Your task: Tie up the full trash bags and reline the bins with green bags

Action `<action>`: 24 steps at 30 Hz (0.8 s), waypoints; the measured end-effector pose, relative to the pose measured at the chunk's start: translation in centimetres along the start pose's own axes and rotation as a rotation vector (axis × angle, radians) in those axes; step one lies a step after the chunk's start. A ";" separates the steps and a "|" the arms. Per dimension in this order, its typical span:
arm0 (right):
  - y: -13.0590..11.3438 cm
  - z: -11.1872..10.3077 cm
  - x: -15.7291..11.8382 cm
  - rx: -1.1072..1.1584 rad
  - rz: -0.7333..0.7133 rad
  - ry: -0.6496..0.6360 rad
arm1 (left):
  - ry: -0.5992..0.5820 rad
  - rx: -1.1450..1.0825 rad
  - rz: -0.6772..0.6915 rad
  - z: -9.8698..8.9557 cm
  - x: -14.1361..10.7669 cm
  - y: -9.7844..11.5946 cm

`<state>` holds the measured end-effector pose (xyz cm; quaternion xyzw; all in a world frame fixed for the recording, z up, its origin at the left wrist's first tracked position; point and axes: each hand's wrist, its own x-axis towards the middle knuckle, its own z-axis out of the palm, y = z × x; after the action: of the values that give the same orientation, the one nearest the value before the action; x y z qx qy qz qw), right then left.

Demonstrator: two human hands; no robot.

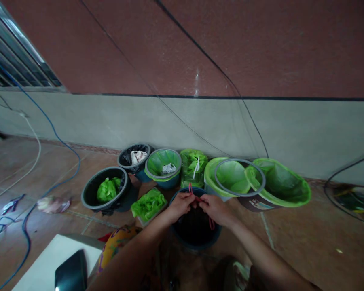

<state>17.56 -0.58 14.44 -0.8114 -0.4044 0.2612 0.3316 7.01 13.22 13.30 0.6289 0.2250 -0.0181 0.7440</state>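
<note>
My left hand [182, 203] and my right hand [214, 207] meet above a dark round bin [197, 244] directly in front of me. Pinched between the fingers of both hands is a red drawstring [190, 189], with one loop standing up and another hanging down by the right hand. The inside of the bin is very dark, apparently lined with a black bag, and its details cannot be made out. Just left of my left hand lies a tray with a crumpled green plastic bag [149, 205].
Along the wall stand several bins: a black-lined one [134, 155], green-lined ones [163, 161] [230, 176] [279, 184] and a tied green bag [194, 167]. A loose grey ring [217, 178] rests across two. Left are another bin [87, 198], a phone [71, 270] on a white surface and a blue cable [53, 129].
</note>
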 end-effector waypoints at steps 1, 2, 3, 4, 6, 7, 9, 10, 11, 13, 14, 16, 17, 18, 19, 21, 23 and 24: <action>0.0 -0.2 0.0 -0.055 -0.007 0.039 | 0.022 -0.037 -0.012 -0.1 -0.1 0.2; -0.1 -0.5 0.1 -0.081 -0.011 0.062 | 0.048 -0.062 -0.021 -0.1 -0.2 0.3; -0.2 -0.9 0.1 -0.082 -0.013 0.063 | 0.076 -0.078 -0.028 -0.2 -0.3 0.4; -0.3 -1.3 0.0 -0.063 -0.014 0.040 | 0.103 -0.086 -0.036 -0.3 -0.3 0.5; -0.6 -1.8 -0.2 -0.012 -0.032 -0.068 | 0.147 -0.092 -0.047 -0.5 -0.3 0.4; -0.6 -1.8 -0.3 0.010 -0.051 -0.142 | 0.164 -0.086 -0.045 -0.6 -0.2 0.3; -0.5 -1.7 -0.5 0.023 -0.083 -0.261 | 0.179 -0.032 0.001 -0.7 -0.1 0.1; -0.4 -1.6 -0.5 0.007 -0.087 -0.283 | 0.174 0.020 0.045 -0.7 0.0 0.0; -0.2 -1.6 -0.4 -0.018 -0.082 -0.261 | 0.163 0.092 0.099 -0.7 0.0 0.0; -0.1 -1.5 0.1 -0.057 -0.074 -0.104 | 0.131 0.294 0.221 -0.6 -0.2 0.1; -0.1 -1.5 0.4 -0.048 -0.083 -0.014 | 0.113 0.415 0.281 -0.4 -0.4 0.3; -0.3 -1.3 1.1 0.061 -0.123 0.076 | 0.090 0.653 0.398 -0.1 -0.9 0.6; -0.5 -1.2 1.3 0.144 -0.146 0.060 | 0.083 0.751 0.459 0.1 -1.1 0.7; -0.6 -0.9 1.5 0.221 -0.167 0.014 | 0.082 0.831 0.516 0.3 -1.3 0.8; -0.8 -0.7 1.7 0.284 -0.183 -0.040 | 0.086 0.896 0.568 0.4 -1.5 0.9; -0.8 -0.2 1.8 0.357 -0.182 -0.141 | 0.111 0.996 0.652 0.6 -1.7 1.0; -0.7 0.1 1.8 0.382 -0.149 -0.220 | 0.160 1.071 0.706 0.6 -1.8 0.9; -0.6 0.1 1.7 0.387 -0.129 -0.245 | 0.193 1.100 0.725 0.6 -1.8 0.9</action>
<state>18.12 1.15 14.51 -0.6674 -0.4350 0.4086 0.4454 5.82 12.38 14.83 0.9515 0.0228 0.1775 0.2504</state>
